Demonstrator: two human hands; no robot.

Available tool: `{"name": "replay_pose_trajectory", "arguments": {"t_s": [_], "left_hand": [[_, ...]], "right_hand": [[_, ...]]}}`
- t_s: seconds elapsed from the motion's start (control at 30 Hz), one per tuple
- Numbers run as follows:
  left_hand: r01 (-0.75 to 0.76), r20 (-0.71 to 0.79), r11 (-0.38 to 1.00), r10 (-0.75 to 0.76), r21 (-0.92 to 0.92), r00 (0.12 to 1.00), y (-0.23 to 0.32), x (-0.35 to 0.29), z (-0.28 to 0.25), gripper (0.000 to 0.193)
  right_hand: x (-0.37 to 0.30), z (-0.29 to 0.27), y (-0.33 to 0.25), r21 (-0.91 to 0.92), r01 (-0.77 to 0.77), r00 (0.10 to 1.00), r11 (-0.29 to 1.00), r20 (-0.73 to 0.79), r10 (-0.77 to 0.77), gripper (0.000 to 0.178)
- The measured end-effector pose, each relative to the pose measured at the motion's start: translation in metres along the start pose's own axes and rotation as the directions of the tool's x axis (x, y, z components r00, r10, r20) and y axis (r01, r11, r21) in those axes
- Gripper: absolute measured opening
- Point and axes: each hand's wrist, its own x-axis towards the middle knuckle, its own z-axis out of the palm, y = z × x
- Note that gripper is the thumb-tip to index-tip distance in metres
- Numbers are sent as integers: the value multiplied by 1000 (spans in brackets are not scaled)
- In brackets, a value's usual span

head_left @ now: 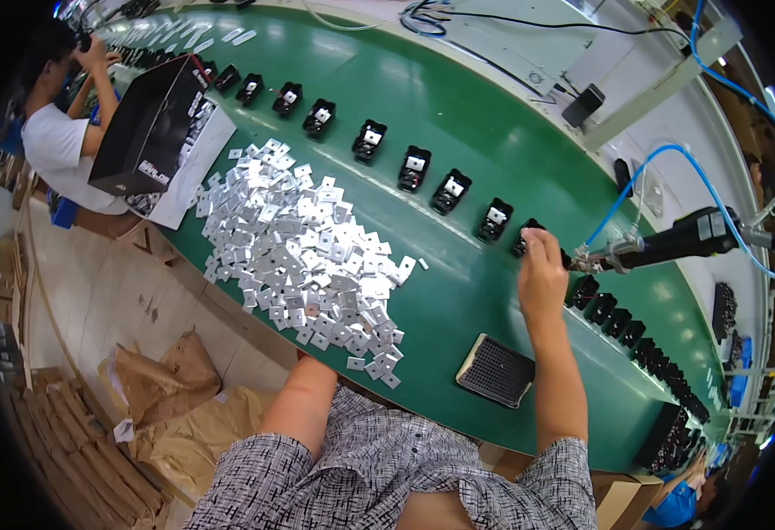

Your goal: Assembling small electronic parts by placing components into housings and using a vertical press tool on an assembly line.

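My right hand point(544, 269) reaches over the green bench with its fingers closed at a small black housing point(529, 237), largely covered by them. That housing belongs to a row of similar black housings; the one beside it, a black housing with a silver plate point(495, 218), sits just to the left. Close to the right of the hand is a black power screwdriver point(688, 238) with a blue hose. My left forearm point(310, 389) runs to the bench's front edge, where the hand is hidden. In front of that arm spreads a big pile of small silver metal plates point(308, 256).
A black perforated tray point(496, 371) lies near the front edge. At the left stands a black carton point(153, 128) on its side with more plates, and a co-worker point(56, 132) sits beyond it. More black housings point(617, 322) line the right side. Brown paper bags point(166, 380) lie on the floor.
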Motion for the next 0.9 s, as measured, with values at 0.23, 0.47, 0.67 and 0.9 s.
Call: {"name": "replay_pose_trajectory", "arguments": {"t_s": [0.23, 0.47, 0.67, 0.9], "left_hand": [[52, 3, 996, -52, -74, 999, 5, 8, -16, 84], [306, 260, 944, -266, -127, 928, 44, 42, -127, 81], [114, 79, 976, -101, -186, 992, 1, 1, -17, 81], [360, 204, 864, -304, -353, 930, 18, 7, -54, 82]], "right_hand": [[-1, 29, -79, 412, 308, 863, 857, 259, -434, 27], [-5, 54, -82, 356, 328, 798, 875, 391, -458, 13], [-17, 43, -69, 323, 315, 812, 892, 396, -430, 12], [-40, -19, -44, 334, 180, 962, 925, 138, -237, 19]]}}
